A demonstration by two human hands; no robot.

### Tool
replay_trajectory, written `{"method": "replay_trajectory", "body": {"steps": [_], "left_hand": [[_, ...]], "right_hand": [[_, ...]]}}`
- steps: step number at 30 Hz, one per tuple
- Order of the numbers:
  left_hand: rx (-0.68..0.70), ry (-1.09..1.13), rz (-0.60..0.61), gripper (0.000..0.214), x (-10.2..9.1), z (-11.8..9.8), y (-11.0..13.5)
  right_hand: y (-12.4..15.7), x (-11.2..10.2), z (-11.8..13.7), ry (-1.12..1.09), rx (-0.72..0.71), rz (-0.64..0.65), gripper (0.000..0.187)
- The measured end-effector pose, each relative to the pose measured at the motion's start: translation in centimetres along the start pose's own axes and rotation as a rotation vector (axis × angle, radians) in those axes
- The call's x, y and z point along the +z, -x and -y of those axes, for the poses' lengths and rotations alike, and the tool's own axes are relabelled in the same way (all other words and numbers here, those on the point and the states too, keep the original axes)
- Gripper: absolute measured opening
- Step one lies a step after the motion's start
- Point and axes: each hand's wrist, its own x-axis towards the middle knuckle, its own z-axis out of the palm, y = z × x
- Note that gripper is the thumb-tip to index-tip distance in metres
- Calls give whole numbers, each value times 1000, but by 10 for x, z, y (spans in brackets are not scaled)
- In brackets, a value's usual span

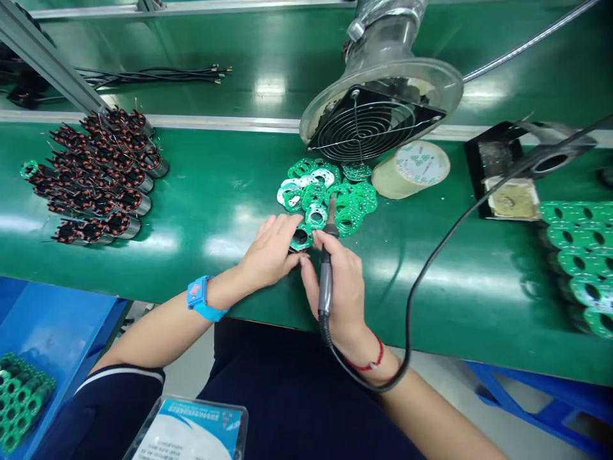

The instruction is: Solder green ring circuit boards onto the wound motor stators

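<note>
Left hand [272, 252] pinching a green board [301, 245], right hand [345, 281] gripping a soldering iron [325, 284], fingers curled; fan [361, 131] kinda looming at 1 o'clock, coils [103, 176] at 10.

no wording legible, small print borne by the clear-cased badge [191, 428] but too blurred to be read, green marks likewise unreadable on the round label [421, 163] of the pale cylinder [390, 176]

Stators [103, 176] L on bench [215, 179], PCBs [355, 197] ctr, fan [361, 131] behind; roll [402, 172] + iron stand [512, 197] R.
</note>
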Motion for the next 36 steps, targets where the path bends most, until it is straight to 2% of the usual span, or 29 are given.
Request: {"method": "replay_trajectory", "body": {"steps": [2,6,9,12,15,17,19,24,26,28,31,34,36], "left_hand": [[20,-8,-6,45,-1,1,0],[105,38,22,36,-4,5,-2],[150,196,28,49,-1,11,-1],[123,299,-38,64,3,14,1],[104,156,-126,49,4,9,5],[73,53,-187,40,6,2,8],[9,41,-237,41,10,-7,12],[-230,359,-262,49,22,-18,14],[-262,441,-249,50,21,-16,13],[-234,438,-210,51,17,-12,11],[-145,356,-102,62,6,-7,8],[-53,229,-7,61,-6,-6,6],[-45,160,-6,53,-15,-3,4]], "right_hand": [[4,0,0,4,-31,4,45],[2,-2,-5,-37,39,45,55],[-6,-4,-10,-79,43,79,55],[-11,-3,-13,-79,37,69,47],[-11,0,-15,-82,79,19,44],[-11,3,-16,-95,98,-10,42],[-10,6,-17,-96,93,-33,39],[-8,11,-17,-78,28,-74,35],[-9,11,-16,-72,20,-78,35],[-11,6,-16,-75,19,-58,35],[-22,-15,-25,-92,8,-41,36],[-43,-42,-51,-21,-21,-118,36],[-59,-55,-76,74,-15,-162,37]]}}
